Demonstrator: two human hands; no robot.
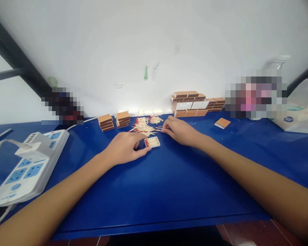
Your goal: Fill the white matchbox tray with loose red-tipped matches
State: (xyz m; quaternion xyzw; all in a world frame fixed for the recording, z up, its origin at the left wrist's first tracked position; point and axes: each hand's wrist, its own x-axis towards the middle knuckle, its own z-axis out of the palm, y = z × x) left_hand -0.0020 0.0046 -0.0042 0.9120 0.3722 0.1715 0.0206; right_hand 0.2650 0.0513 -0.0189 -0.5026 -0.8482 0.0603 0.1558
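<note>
Matchbox tray (152,142), part-filled, on blue table (169,184) just before loose match pile (143,125). Left hand (125,147) steadies tray; right hand (178,131) pinches matches at pile. Filling step, seemingly; next move needs aligned heads.

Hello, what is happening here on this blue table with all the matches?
A person sits at a blue table. The left hand rests on a small open tray of matches, touching its left edge. The right hand reaches into a loose pile of red-tipped matches. Behind, stacks of matchboxes stand along the wall, and a power strip lies at the left.
</note>
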